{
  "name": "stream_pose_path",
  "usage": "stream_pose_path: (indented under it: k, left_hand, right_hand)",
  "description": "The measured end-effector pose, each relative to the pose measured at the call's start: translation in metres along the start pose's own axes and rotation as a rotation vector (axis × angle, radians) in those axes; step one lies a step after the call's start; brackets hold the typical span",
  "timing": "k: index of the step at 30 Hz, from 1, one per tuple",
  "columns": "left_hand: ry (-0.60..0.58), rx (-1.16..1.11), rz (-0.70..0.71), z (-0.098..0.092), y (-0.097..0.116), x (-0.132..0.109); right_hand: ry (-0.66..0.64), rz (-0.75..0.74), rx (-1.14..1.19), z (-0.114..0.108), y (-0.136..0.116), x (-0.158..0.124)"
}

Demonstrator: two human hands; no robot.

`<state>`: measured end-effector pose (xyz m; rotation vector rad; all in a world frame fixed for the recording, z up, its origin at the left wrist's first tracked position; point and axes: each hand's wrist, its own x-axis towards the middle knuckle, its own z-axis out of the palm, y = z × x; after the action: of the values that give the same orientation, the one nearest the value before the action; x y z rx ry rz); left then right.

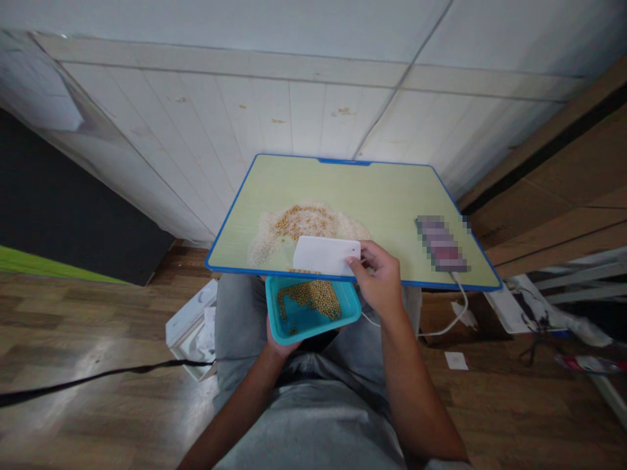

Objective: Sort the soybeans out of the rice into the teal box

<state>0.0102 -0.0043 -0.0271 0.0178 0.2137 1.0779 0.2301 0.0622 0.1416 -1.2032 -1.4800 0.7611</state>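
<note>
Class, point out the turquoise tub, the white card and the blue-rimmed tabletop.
Turquoise tub [304, 320], head view: bare inner floor.
White card [323, 254], head view: middle of its face.
Blue-rimmed tabletop [392, 202], head view: bare green surface.

Below centre, the turquoise tray [306, 318] is largely hiding the left hand [282, 346], while pixelation is masking the corded device [442, 243] at right.

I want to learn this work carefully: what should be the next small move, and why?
Perhaps the right hand should draw the white card toward the teal tray: the left hand holds the tray by the near edge of the table, where yellow grains show beside the card.
</note>
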Motion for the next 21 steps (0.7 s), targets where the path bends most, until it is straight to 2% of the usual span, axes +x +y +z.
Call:
stream_pose_path:
  k: [10,21]
  left_hand:
    - [0.027,0.002,0.017,0.0055,-0.0020,-0.0013]
    - [0.008,-0.019,0.012,0.0022,-0.0010,0.0002]
  right_hand:
    - [-0.007,-0.007,0.001,0.0033,-0.0012,0.0013]
    - [-0.006,-0.006,0.010,0.0012,0.0001,0.0004]
